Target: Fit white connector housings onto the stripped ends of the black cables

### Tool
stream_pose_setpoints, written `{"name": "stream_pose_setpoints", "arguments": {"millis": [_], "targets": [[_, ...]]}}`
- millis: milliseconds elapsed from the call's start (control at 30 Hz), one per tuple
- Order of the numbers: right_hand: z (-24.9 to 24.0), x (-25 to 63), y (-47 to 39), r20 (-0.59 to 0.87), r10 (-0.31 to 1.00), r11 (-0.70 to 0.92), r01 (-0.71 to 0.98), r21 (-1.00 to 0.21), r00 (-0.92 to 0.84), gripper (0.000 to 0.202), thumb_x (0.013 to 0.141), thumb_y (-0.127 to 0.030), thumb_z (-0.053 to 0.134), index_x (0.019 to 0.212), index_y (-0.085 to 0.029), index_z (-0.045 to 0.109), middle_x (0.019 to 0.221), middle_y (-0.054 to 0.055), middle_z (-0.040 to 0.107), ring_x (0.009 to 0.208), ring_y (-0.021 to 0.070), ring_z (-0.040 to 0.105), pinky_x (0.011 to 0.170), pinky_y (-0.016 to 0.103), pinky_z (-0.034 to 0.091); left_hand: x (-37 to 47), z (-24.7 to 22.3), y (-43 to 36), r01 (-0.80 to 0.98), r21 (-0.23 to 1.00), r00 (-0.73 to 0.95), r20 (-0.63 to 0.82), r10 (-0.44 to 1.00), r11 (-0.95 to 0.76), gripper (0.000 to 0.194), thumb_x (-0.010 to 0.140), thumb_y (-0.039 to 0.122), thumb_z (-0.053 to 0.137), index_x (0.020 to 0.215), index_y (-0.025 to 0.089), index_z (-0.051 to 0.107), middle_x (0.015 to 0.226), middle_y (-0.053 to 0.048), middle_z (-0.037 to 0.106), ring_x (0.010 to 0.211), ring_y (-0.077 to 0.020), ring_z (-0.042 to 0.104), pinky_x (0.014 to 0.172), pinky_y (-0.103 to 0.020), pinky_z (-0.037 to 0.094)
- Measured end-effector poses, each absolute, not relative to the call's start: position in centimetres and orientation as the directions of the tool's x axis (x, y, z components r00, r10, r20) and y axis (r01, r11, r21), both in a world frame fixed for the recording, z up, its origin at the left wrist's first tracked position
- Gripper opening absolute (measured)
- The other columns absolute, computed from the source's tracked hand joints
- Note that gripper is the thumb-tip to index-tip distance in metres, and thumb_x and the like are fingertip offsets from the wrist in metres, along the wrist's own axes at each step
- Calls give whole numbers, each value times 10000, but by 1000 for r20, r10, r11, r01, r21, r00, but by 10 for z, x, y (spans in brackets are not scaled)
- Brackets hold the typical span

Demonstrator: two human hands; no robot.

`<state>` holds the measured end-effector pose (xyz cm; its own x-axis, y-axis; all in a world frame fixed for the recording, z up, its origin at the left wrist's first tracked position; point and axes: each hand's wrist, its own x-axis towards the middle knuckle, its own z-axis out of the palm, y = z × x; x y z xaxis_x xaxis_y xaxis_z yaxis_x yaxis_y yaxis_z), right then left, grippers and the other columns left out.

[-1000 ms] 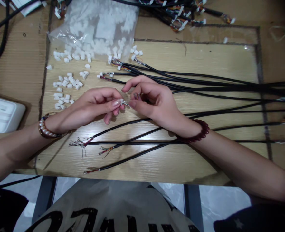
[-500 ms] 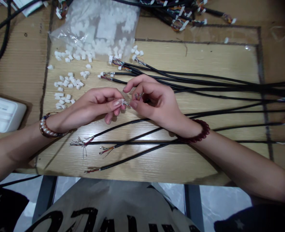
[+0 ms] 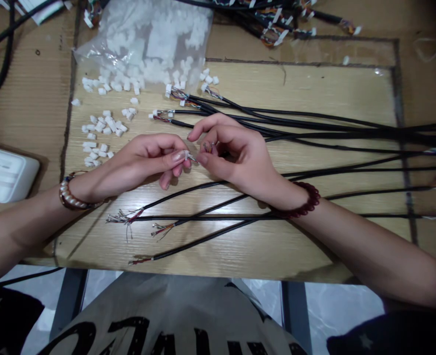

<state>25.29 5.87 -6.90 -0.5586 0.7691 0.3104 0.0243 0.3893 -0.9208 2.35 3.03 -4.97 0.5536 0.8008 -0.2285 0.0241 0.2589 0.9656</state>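
Note:
Between thumb and forefinger, my left hand (image 3: 154, 160) pinches a small white connector housing (image 3: 186, 155). My right hand (image 3: 236, 150) grips the thin wires (image 3: 193, 158) that run into that housing; more coloured wire ends (image 3: 208, 147) stick up between its fingers. The rest of the held cable is hidden by the right hand. Below the hands lie several black cables with stripped, fanned-out wire ends (image 3: 123, 217). Behind them are black cables whose ends carry white connectors (image 3: 169, 90). Loose white housings (image 3: 107, 123) lie in small heaps left of my hands.
A clear plastic bag (image 3: 158, 39) full of white housings lies at the back. A bundle of finished-looking cables (image 3: 273, 24) sits behind it to the right. At the left is a white box-shaped device (image 3: 7, 172), with a thick black cable (image 3: 7, 59) above it.
Almost nothing differs. Both hands keep the same pinch on the housing and wires, and the whole view has shifted very slightly.

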Motion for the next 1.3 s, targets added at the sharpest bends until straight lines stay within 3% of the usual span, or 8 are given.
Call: {"name": "stream_pose_setpoints", "arguments": {"millis": [333, 600, 1033, 1300], "targets": [[-68, 252, 57, 275, 792, 351, 37, -936, -545, 342, 933, -467, 746, 783, -186, 621, 1134, 66, 689, 753, 107, 522, 632, 273, 421, 26, -49, 31, 21, 969, 548, -216, 808, 245, 236, 1003, 371, 686, 889, 172, 739, 795, -28, 662, 574, -84, 604, 538, -159, 524], [-69, 251, 58, 281, 789, 342, 11, -940, -546, 271, 920, -362, 758, 785, -174, 616, 1120, 80, 687, 757, 108, 527, 624, 274, 403, 26, -49, 31, 1, 964, 544, -224, 809, 266, 228, 993, 363, 702, 896, 162, 749, 783, -29, 661, 569, -81, 602, 536, -155, 526], [-70, 252, 58, 287, 789, 349, 12, -937, -544, 266, 914, -354, 757, 776, -179, 611, 1119, 75, 696, 779, 114, 548, 643, 273, 416, 25, -49, 31, -6, 959, 546, -234, 805, 283, 214, 998, 354, 695, 891, 178, 754, 784, -24, 648, 577, -77, 594, 545, -145, 528], [-68, 252, 57, 276, 792, 344, 23, -939, -545, 326, 923, -433, 763, 772, -180, 624, 1117, 72, 702, 780, 116, 541, 645, 276, 415, 25, -50, 31, 6, 966, 551, -219, 806, 258, 227, 1003, 362, 685, 898, 174, 756, 783, -28, 655, 576, -83, 602, 544, -152, 529]]}}
